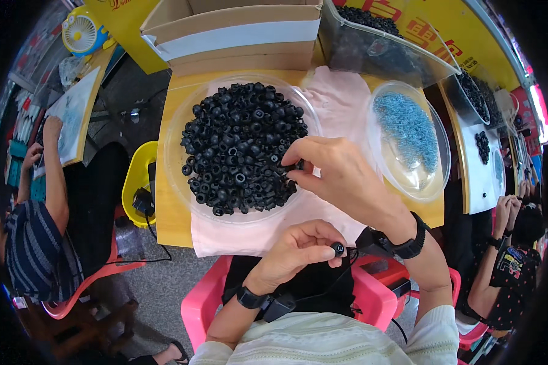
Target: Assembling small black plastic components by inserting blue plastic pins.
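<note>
A clear round dish [178, 131] on the wooden table holds a heap of several small black rubber rings [240, 146]. My right hand [338, 173] reaches over the dish's right edge and pinches one black ring [298, 164] between thumb and forefinger. My left hand [298, 249] is lower, near the table's front edge above my lap, and holds another black ring [337, 248] at its fingertips. Both wrists wear black bands. A second clear dish [435, 182] with a pile of small blue springs [408, 128] sits to the right.
A pink cloth [341, 100] lies under the dishes. A cardboard box [237, 33] and a clear bin of black parts [377, 39] stand behind. A yellow bucket [137, 179] and pink stools are below. Other people sit at left [36, 237] and right [511, 243].
</note>
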Motion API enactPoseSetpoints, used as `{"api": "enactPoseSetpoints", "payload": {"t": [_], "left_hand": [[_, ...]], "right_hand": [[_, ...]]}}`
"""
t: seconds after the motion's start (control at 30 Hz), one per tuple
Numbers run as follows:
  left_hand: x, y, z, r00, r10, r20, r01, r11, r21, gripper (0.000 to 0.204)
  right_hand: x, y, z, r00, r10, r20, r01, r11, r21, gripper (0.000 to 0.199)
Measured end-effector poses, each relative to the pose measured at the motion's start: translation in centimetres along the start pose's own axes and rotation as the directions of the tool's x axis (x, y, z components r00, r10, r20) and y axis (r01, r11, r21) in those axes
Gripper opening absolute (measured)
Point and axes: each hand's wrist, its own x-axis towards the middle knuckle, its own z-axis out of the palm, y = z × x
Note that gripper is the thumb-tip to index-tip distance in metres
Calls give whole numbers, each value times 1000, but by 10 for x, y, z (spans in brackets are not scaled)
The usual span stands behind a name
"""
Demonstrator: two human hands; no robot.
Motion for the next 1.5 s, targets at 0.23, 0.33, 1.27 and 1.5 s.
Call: {"api": "enactPoseSetpoints", "payload": {"t": [0.23, 0.33, 1.27, 1.5], "left_hand": [[1, -3, 6, 996, 58, -72, -54, 997, 46, 24], [0, -5, -1, 998, 64, -29, -64, 998, 27, 22], [6, -9, 5, 988, 124, -87, -120, 991, 54, 23], [5, -10, 17, 966, 187, -180, -166, 978, 124, 21]], "right_hand": [[-22, -5, -11, 993, 96, -61, -80, 972, 222, 14], [-47, 1, -19, 988, 103, -114, -99, 994, 36, 14], [-119, 32, -1, 950, 108, -294, -151, 980, -128, 13], [-122, -5, -24, 933, 272, -235, -178, 918, 354, 13]]}}
